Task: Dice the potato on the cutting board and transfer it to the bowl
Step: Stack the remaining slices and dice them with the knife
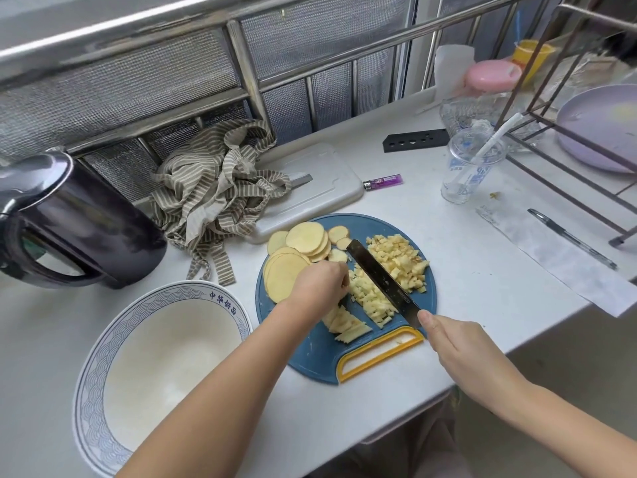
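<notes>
Potato slices [293, 267] fan across far left of blue cutting board [310, 350]. Left hand [319, 284], fingers curled, holds strips [346, 324] down. Right hand [462, 350] grasps knife [382, 277], blade lying among dice [400, 260]. Bowl [165, 294] sits just left of board.

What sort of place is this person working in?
Probably a small home kitchen. A kettle stands beside a patterned bowl on a white counter, the right hand holds a knife over potato on a blue cutting board, and a dish rack sits at the right.
</notes>
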A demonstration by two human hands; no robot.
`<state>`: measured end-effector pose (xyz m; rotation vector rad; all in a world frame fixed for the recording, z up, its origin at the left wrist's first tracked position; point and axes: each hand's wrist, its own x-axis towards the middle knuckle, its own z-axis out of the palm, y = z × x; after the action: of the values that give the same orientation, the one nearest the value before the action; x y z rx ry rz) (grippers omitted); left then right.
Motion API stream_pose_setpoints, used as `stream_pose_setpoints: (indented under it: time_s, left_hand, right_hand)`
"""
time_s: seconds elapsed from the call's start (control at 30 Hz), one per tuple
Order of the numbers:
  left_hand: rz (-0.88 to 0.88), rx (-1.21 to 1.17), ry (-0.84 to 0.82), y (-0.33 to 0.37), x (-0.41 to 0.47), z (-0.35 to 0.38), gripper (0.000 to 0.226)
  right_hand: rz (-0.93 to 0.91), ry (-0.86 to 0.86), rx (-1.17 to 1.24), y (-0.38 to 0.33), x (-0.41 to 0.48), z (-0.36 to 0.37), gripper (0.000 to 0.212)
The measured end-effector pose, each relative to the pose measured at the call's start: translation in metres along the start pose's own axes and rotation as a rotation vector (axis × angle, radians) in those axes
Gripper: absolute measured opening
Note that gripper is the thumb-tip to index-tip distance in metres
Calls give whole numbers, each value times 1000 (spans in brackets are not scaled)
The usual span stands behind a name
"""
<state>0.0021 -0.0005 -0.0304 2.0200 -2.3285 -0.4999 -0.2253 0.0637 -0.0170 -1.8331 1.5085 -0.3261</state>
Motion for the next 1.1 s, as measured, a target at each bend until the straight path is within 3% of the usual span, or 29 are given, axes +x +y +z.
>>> stream_pose_setpoints:
  time_s: [0.13, 0.37, 0.5, 0.6, 0.73, 0.97, 1.1]
  left_hand:
    - [-161, -251, 179, -3, -12, -5, 10]
    - [-231, -440, 223, -3, -43, 17, 2]
    - [-292, -569, 269, -2, -48, 27, 6]
    - [-266, -541, 326, -1, -53, 34, 14]
    - [-270, -463, 431, 1, -65, 43, 21]
    - [-265, -499, 442, -2, -78, 55, 18]
    - [-224, -473, 456, -2, -80, 64, 38]
  right_hand:
    - [-7, -23, 16, 0, -5, 4, 57]
    - [-12, -70, 1, 6, -15, 18, 77]
    - [-6, -76, -9, 5, -15, 18, 70]
    - [-2, -81, -3, 1, -15, 18, 64]
    - [4, -93, -30, 1, -17, 24, 74]
    - [9, -117, -103, -9, -19, 28, 61]
    - [2, -127, -159, -10, -17, 30, 54]
